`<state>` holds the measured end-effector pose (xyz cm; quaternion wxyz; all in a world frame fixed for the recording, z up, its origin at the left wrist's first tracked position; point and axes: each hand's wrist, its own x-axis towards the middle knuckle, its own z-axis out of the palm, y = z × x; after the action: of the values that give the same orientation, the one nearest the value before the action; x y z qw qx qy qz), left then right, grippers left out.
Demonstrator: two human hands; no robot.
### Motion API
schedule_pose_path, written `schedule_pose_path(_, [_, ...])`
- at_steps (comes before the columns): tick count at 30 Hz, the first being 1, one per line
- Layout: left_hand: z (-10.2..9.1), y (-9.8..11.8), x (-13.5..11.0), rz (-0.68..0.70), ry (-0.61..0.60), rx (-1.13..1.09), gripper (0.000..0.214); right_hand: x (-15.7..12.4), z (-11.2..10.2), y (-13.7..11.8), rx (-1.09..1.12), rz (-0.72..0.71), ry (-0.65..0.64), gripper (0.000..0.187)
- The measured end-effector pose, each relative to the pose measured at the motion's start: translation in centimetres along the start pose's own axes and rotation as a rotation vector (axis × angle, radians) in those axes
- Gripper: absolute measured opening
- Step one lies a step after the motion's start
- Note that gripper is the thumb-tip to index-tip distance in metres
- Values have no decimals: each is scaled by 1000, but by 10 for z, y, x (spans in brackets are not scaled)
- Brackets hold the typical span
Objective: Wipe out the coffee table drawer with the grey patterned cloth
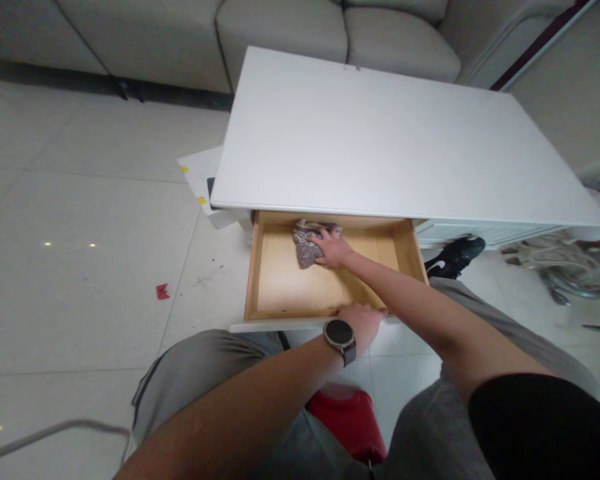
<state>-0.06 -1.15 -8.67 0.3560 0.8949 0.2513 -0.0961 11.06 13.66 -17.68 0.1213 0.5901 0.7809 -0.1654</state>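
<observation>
A wooden drawer (280,280) stands pulled out of a white coffee table (380,147). My right hand (334,248) reaches deep into the drawer and presses down on a crumpled grey cloth (306,248) near its back. My left hand (364,323), a dark watch on its wrist, grips the drawer's white front edge, fingers curled over it. The rest of the drawer's wooden floor is bare.
A grey sofa (280,33) stands behind the table. A white box (200,177) lies on the tiled floor left of the table, with a red scrap (162,291) nearer me. Cables (555,267) and a black shoe (455,257) lie right. A red stool (350,417) sits between my knees.
</observation>
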Motion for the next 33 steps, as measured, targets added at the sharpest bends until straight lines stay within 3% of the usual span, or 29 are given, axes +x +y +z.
schedule_pose_path(5, [-1, -2, 0, 12, 25, 32, 36, -85, 14, 115, -85, 352, 1, 75])
schedule_pose_path(7, [-2, -2, 0, -3, -4, 39, 36, -109, 22, 140, -95, 293, -37, 78])
schedule_pose_path(11, [-2, -1, 0, 4, -10, 46, 35, -138, 35, 146, -79, 152, -209, 92])
schedule_pose_path(15, [-1, 1, 2, -1, 21, 70, 35, -161, 40, 142, -14, 21, -395, 94])
schedule_pose_path(19, [-2, 5, 0, -21, 31, 98, 33, -169, 46, 140, 35, -76, -338, 83])
schedule_pose_path(22, [-5, 8, -2, 2, 41, 93, 34, -155, 46, 126, 13, -137, -264, 73])
schedule_pose_path(25, [-7, 10, -2, 11, 19, 67, 33, -126, 37, 94, -20, -174, -254, 72])
schedule_pose_path(28, [-7, 11, -2, 0, 35, 54, 32, -90, 20, 48, -73, -237, -294, 72])
schedule_pose_path(33, [0, 10, -3, -40, 20, -18, 41, -32, 4, -50, -147, -405, -317, 68])
